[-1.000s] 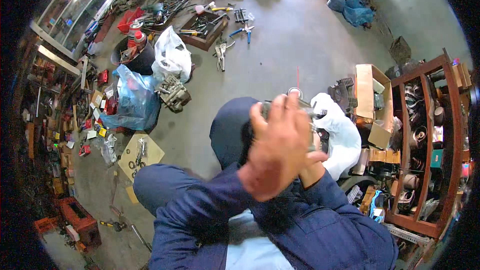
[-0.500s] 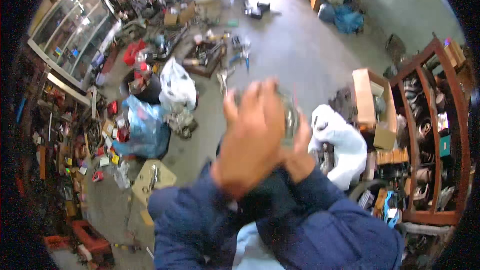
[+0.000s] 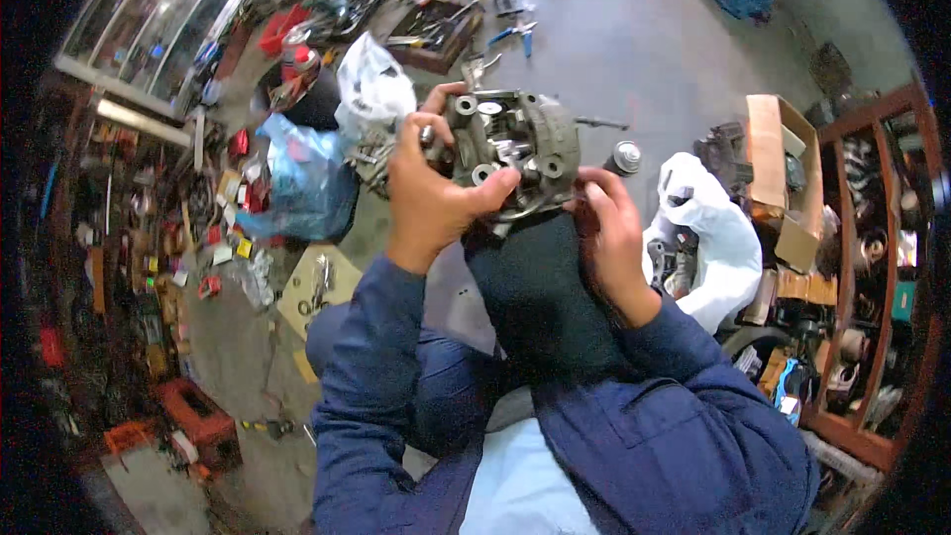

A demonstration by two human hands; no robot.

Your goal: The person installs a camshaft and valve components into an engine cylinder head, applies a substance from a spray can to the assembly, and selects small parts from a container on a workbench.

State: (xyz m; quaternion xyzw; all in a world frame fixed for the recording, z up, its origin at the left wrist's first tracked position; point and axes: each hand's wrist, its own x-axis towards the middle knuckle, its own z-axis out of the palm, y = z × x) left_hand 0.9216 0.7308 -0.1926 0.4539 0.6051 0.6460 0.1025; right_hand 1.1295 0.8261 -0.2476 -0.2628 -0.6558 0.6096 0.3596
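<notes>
A grey metal engine cylinder head [image 3: 555, 134] is held up in front of me, its open side with round bosses and inner metal parts facing up toward me. My left hand [image 3: 431, 188] wraps its left side, the thumb lying across the near edge and the fingers curled behind. At the lower right edge, my right hand [image 3: 616, 238] grips it with bent fingers; part of that grip is hidden. Just below the part is my black-covered knee [image 3: 535, 287]. A spray can [image 3: 624, 158] stands on the floor to the right, near a thin dark rod [image 3: 602, 123].
A white plastic bag [image 3: 728, 267] with metal parts and an open cardboard box [image 3: 768, 168] lie to the right, before a brown shelf rack [image 3: 916, 238]. To the left are a blue plastic bag [image 3: 302, 173] and a white bag [image 3: 374, 84]. A tool tray [image 3: 436, 59] and blue-handled pliers [image 3: 515, 35] lie ahead.
My left hand has moved from over the cylinder head to its left side, uncovering the part. The view has tilted downward, and the hands are less blurred.
</notes>
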